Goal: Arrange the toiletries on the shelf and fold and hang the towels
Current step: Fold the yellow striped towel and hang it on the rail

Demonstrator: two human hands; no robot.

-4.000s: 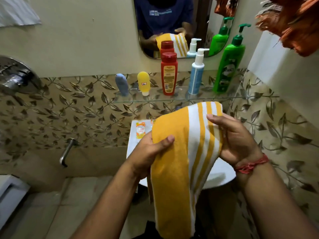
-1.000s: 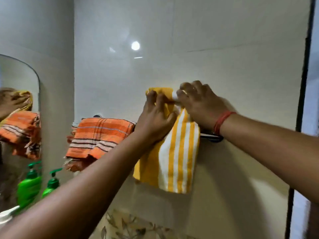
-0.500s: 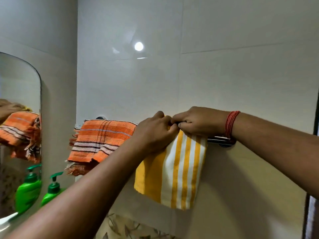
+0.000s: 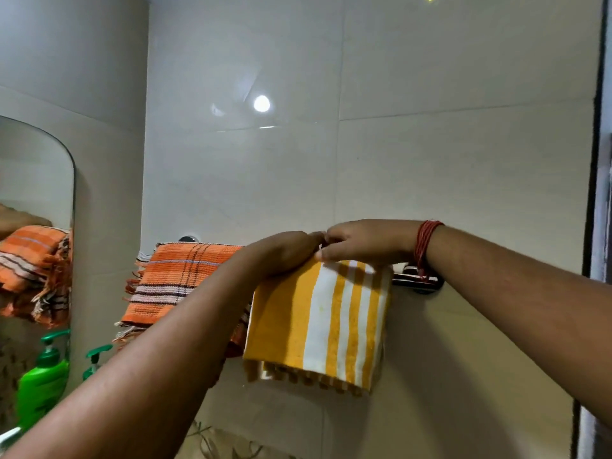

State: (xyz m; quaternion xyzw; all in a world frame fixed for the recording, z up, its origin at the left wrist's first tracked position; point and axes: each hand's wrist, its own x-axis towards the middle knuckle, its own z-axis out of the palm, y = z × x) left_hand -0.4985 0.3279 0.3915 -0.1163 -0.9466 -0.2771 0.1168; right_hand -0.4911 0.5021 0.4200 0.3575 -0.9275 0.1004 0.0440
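A folded yellow towel with white stripes (image 4: 318,323) hangs over the chrome towel rail (image 4: 417,282) on the white tiled wall. Both hands sit on its top fold at the rail. My left hand (image 4: 284,255) curls over the yellow left part of the fold. Touching it on the right, my right hand (image 4: 364,243) pinches the striped part, a red thread band on its wrist. An orange checked towel (image 4: 185,279) is draped over the same rail just to the left; my left forearm crosses in front of its lower right corner.
A mirror (image 4: 36,180) on the left wall reflects the orange towel and a green pump bottle. The real green pump bottle (image 4: 96,357) pokes up at the lower left. A dark door frame (image 4: 596,193) borders the right side. Leaf-patterned tiles show at the bottom.
After I turned from the shelf to the rail, both hands lowered the yellow towel's top onto it. The towel now hangs a little lower and squarer than half a second ago.
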